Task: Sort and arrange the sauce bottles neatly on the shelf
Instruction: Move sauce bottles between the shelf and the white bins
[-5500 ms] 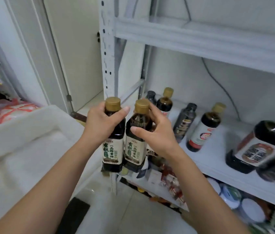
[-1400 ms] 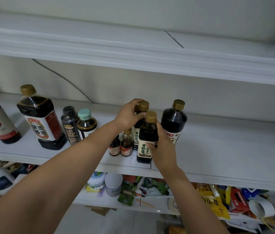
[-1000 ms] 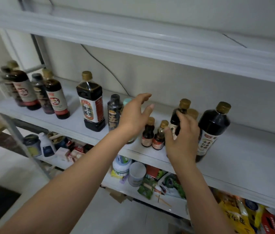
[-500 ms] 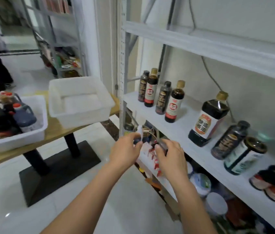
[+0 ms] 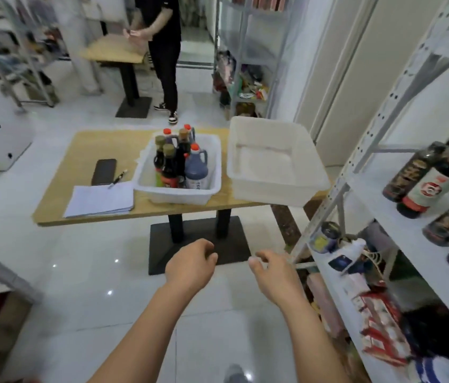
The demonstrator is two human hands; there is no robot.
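Glossy tiled floor (image 5: 85, 272), wooden table (image 5: 85, 150), translucent plastic tubs (image 5: 275, 164).

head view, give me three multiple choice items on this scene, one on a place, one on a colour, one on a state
1. Where are the bottles still to be sorted?
A. in the left tub on the table
B. on the floor
C. in the right tub

2. What colour are the caps of the jugs in that tub?
A. green
B. red
C. white

3. What are the hands doing?
A. each holds a bottle
B. both are empty
C. both grip a tub

Key: 1 A, the bottles stand in the left tub on the table, while the right tub holds none. 2 B, the jugs have red caps. 3 B, the left hand and right hand hang over the floor with fingers loosely curled around nothing.
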